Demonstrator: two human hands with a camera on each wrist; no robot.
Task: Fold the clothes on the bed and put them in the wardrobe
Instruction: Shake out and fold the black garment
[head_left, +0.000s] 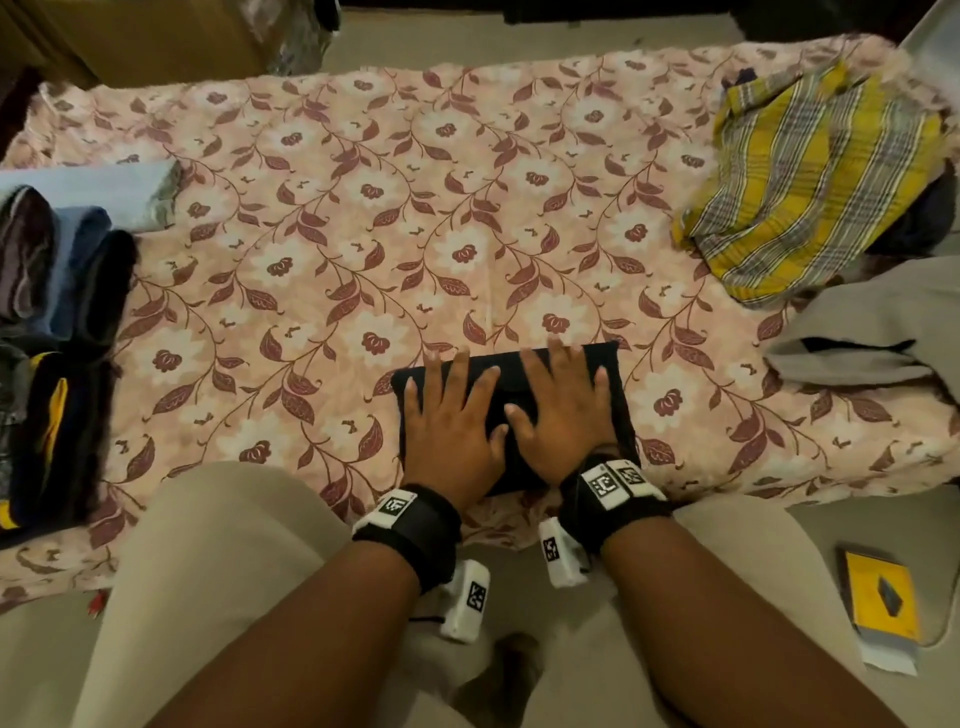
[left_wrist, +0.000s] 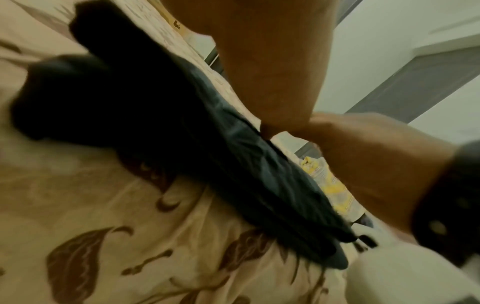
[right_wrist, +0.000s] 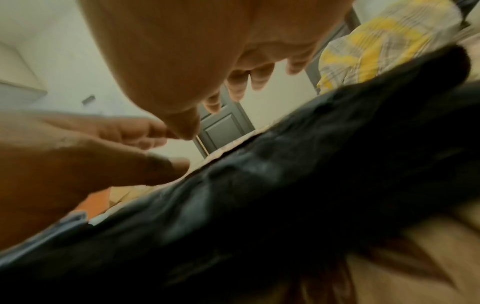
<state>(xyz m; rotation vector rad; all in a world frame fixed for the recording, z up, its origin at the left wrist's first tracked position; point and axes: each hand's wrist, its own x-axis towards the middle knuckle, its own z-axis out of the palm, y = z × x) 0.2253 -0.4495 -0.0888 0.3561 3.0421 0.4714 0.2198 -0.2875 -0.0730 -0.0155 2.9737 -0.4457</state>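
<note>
The folded black garment (head_left: 511, 415) lay at the bed's (head_left: 363, 208) near edge, directly under both hands, its long axis running left-right. The left hand (head_left: 451, 421) and right hand (head_left: 563, 410) were laid flat on it, fingers spread, nothing gripped. Both were equally near. In the blurred wrist views the palms were possibly slightly lifted. The folded stack (head_left: 52, 338) sat well to the left.
</note>
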